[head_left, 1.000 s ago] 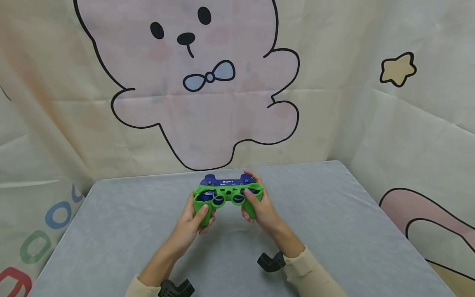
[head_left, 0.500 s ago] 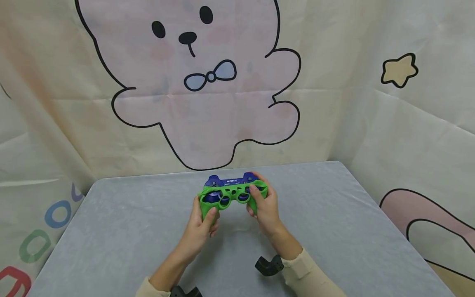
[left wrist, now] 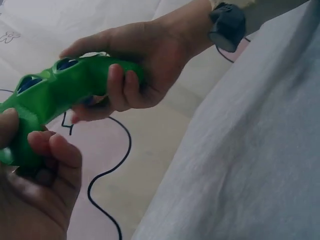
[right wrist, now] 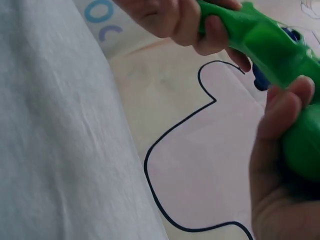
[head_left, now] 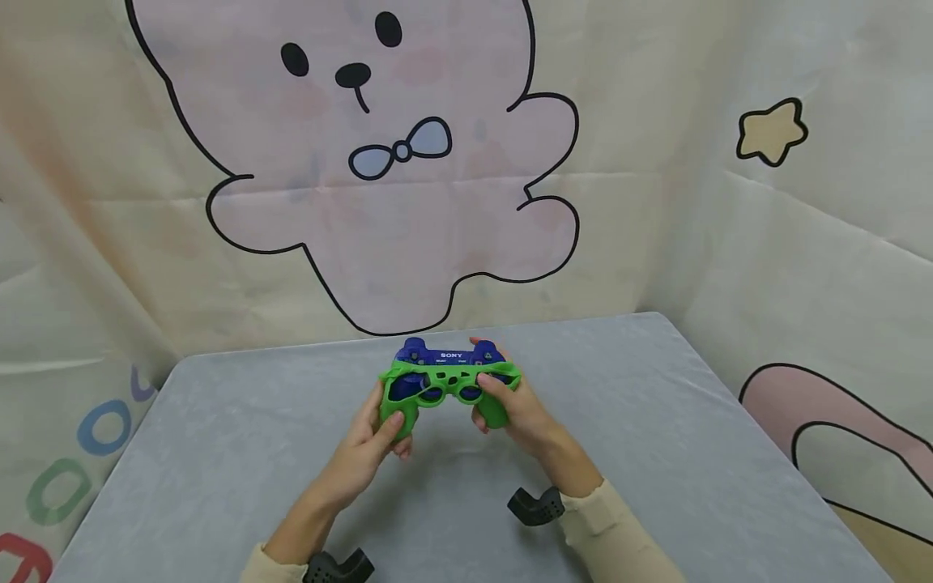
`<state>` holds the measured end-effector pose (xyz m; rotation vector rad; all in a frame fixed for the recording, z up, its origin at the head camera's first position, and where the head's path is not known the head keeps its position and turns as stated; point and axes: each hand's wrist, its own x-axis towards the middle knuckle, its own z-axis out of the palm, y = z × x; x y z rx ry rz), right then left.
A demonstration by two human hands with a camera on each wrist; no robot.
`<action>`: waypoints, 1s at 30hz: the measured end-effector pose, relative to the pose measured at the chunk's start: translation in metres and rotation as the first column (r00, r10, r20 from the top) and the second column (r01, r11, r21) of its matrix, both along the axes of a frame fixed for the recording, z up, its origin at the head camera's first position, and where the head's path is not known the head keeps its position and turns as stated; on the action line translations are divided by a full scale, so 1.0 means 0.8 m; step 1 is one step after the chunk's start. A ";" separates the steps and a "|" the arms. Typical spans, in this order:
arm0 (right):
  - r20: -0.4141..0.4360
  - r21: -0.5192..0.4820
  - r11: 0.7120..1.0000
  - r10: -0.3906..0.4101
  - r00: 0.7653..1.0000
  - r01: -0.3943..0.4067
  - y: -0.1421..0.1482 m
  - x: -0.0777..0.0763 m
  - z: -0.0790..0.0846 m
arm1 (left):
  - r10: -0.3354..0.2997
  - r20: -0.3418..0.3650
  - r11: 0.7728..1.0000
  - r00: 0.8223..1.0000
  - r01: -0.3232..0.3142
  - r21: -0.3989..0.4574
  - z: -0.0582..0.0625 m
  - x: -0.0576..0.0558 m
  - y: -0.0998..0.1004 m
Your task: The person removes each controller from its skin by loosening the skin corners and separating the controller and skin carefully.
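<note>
Gripping a blue controller (head_left: 432,356) in a green cover (head_left: 450,371), left hand (head_left: 362,444) and right hand (head_left: 526,414) curl their fingers (left wrist: 116,89) around its handles above the surface (head_left: 240,453).

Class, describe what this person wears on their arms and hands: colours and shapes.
The left hand and right hand wear no gloves. The left sleeve and right sleeve are cream. Beside each cuff, the left camera and right camera are black, bent and chunky.

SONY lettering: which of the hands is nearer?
Right, by what shows: the right hand lies close, below and right of the SONY lettering; the left hand sits farther, lower left, round a green grip.
</note>
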<state>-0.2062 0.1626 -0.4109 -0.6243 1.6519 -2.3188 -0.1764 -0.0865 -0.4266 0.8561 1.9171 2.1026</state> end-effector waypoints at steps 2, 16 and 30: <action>0.029 0.024 1.000 -0.013 0.999 0.013 -0.005 0.000 -0.001 | 0.076 -0.035 0.997 0.996 -0.076 0.000 -0.003 -0.001 -0.001; 0.149 -0.027 0.882 -0.463 0.874 0.471 -0.024 0.002 -0.002 | 0.347 0.101 0.934 0.932 -0.334 -0.125 -0.016 0.011 0.036; 0.185 -0.141 0.812 -0.541 0.820 0.567 -0.031 0.008 -0.003 | 0.330 -0.018 0.907 0.944 -0.323 -0.272 -0.004 0.022 0.042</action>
